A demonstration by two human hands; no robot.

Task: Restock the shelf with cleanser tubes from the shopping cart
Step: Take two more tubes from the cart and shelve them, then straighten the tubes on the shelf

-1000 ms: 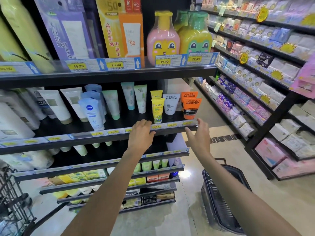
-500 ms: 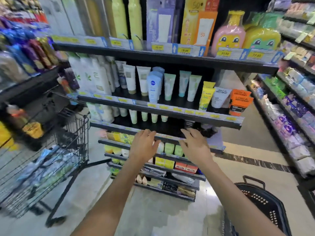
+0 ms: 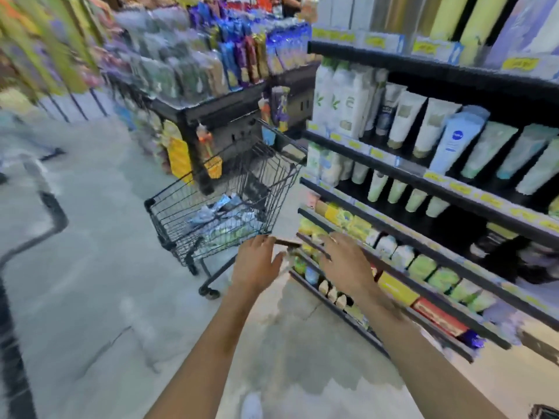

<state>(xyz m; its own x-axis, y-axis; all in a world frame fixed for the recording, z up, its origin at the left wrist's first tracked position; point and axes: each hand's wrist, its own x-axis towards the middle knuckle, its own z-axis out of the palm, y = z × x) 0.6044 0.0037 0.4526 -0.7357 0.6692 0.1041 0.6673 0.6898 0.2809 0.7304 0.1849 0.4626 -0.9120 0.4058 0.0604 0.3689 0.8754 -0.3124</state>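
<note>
Two empty hands reach forward, left hand (image 3: 257,264) and right hand (image 3: 348,264), fingers spread loosely. Beyond them, one wire shopping cart (image 3: 223,201) holds blurred pale blue-green cleanser tubes (image 3: 220,219), uncountable, beside the shelf (image 3: 423,182).

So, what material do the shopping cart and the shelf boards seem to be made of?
The shopping cart looks like thin metal wire with a dark, painted-looking finish: its open grid walls show the packets inside. The shelf boards look like black-coated sheet metal, flat with thin straight edges, though the blur leaves this open.
</note>
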